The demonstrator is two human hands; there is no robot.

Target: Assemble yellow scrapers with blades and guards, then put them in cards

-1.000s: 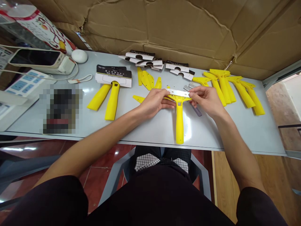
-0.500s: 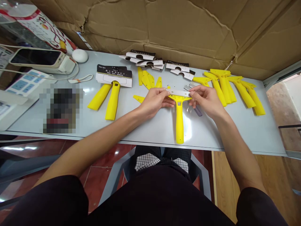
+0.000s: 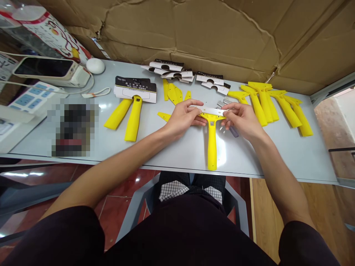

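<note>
A yellow scraper handle (image 3: 212,144) lies in front of me, its grip end towards the table's near edge. Along its wide head sits a flat metal scraper blade (image 3: 212,111) with small holes. My left hand (image 3: 183,117) pinches the blade's left end between thumb and fingers, with other fingers under the head. At the opposite end, my right hand (image 3: 242,118) grips the blade the same way. Behind my right fingers lies a screwdriver with a translucent purple handle (image 3: 233,131), partly hidden. Loose yellow cover plates (image 3: 174,93) rest beyond my left hand.
Several yellow scraper handles (image 3: 262,103) lie to the right. Folded black-and-white card sleeves (image 3: 169,66) stand along the cardboard wall (image 3: 194,29). At left are two sleeved scrapers (image 3: 133,118), a phone (image 3: 44,68), a power strip (image 3: 33,96) and a white egg-shaped object (image 3: 95,65).
The blade has tilted slightly and its flat face shows more against the handle's head. My left index finger has lifted and straightened. The handle has barely moved.
</note>
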